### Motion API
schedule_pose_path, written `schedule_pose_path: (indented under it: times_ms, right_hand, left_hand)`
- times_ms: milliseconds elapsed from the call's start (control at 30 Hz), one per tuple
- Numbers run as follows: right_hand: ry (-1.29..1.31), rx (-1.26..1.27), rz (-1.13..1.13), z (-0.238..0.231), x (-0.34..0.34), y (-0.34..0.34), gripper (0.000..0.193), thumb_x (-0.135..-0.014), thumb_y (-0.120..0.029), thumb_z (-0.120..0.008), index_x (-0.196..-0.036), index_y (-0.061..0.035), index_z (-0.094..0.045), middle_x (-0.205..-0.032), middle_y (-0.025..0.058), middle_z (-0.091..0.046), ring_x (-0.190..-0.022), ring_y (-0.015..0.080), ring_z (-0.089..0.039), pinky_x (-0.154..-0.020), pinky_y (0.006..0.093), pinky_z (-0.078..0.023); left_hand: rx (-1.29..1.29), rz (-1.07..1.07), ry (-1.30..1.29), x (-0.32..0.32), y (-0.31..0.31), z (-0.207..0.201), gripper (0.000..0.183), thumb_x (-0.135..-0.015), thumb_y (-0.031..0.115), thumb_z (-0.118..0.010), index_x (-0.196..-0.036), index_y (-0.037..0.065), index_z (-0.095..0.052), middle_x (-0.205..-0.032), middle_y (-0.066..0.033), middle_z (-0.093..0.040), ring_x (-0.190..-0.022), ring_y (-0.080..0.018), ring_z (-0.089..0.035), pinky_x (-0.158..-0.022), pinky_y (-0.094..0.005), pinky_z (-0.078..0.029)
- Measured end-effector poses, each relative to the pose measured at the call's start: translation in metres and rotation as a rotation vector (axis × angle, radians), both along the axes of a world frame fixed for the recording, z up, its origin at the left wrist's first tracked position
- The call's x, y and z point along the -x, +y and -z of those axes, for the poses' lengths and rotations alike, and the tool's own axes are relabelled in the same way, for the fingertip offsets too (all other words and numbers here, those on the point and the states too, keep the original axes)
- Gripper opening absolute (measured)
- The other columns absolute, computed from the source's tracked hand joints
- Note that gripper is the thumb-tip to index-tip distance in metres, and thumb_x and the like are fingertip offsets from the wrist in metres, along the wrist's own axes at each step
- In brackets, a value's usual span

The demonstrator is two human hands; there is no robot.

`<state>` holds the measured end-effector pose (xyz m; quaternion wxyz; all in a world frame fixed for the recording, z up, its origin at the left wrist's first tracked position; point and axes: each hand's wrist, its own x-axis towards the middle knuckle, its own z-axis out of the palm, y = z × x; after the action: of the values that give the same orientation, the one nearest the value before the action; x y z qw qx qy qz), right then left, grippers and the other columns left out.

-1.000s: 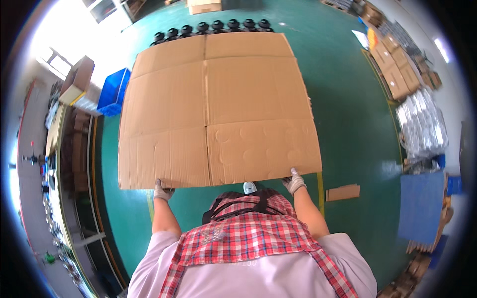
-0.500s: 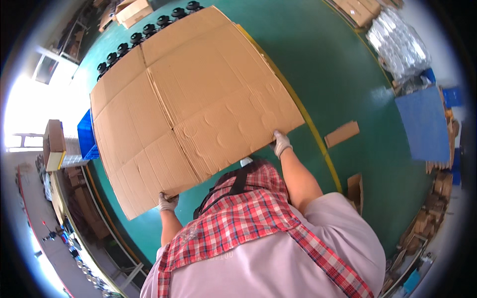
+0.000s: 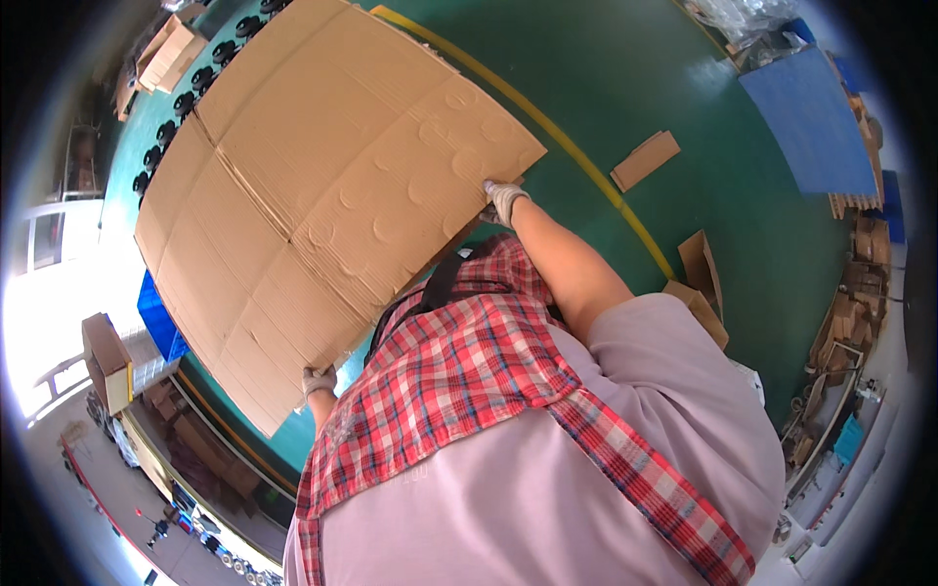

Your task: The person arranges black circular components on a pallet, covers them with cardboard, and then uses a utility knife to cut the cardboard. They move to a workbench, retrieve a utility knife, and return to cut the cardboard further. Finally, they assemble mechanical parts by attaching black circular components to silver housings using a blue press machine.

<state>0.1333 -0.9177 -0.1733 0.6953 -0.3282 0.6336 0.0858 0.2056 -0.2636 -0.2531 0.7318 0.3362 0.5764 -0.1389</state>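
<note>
A large flat cardboard sheet [image 3: 322, 146], creased and marked with rounded dents, spans the space before me. My left hand [image 3: 319, 379], in a pale work glove, grips its near edge toward the left corner. Farther right along the same edge, my gloved right hand [image 3: 504, 202] clasps the sheet near its right corner. Both thumbs lie over the top face, while most of the fingers are hidden beneath. Behind the far left edge stands a row of several black round-topped items [image 3: 186, 104], partly covered by the sheet.
A yellow floor line [image 3: 586, 168] runs along the right of the sheet on the green floor. Beyond it lies a small cardboard piece [image 3: 645, 161]. An open carton [image 3: 701, 283] stands near my right elbow, a blue panel [image 3: 811, 122] farther right. A blue bin [image 3: 161, 317] is at the left.
My view has turned, so the surroundings have shifted. The sheet now sits farther left and up in the picture, both hands still gripping its near edge.
</note>
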Motion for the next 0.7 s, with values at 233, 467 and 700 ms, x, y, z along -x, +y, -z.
schedule_pose_path:
  times_ms: [233, 467, 700]
  right_hand:
    - [-0.223, 0.099, -0.021, 0.047, 0.019, -0.012, 0.035, -0.098, -0.031, -0.062, -0.127, -0.0141, -0.053, -0.113, 0.0097, -0.065, -0.099, 0.0311, -0.064, -0.074, 0.0515, -0.057]
    - [-0.108, 0.046, -0.053, 0.037, 0.02, -0.018, 0.038, -0.095, -0.031, -0.067, -0.126, -0.0116, -0.054, -0.106, 0.0133, -0.066, -0.086, 0.0332, -0.066, -0.067, 0.0494, -0.058]
    - [-0.234, 0.061, -0.058, 0.02, 0.013, 0.0, 0.025, -0.1, -0.025, -0.06, -0.122, -0.014, -0.056, -0.106, 0.0095, -0.067, -0.092, 0.0304, -0.066, -0.078, 0.0511, -0.056]
  left_hand:
    - [0.038, -0.007, 0.057, -0.014, 0.005, 0.017, 0.031, -0.102, 0.032, -0.042, -0.121, 0.015, -0.059, -0.121, -0.005, -0.065, -0.116, -0.0273, -0.058, -0.092, -0.047, -0.052]
    - [-0.431, 1.283, 0.033, 0.0, 0.012, 0.02, 0.036, -0.101, 0.038, -0.039, -0.126, 0.022, -0.059, -0.137, 0.0038, -0.061, -0.133, -0.0147, -0.049, -0.111, -0.0419, -0.037]
    - [0.078, -0.021, -0.115, 0.024, 0.008, 0.02, 0.034, -0.101, 0.033, -0.038, -0.122, 0.021, -0.061, -0.129, -0.0001, -0.064, -0.117, -0.0203, -0.059, -0.095, -0.0433, -0.049]
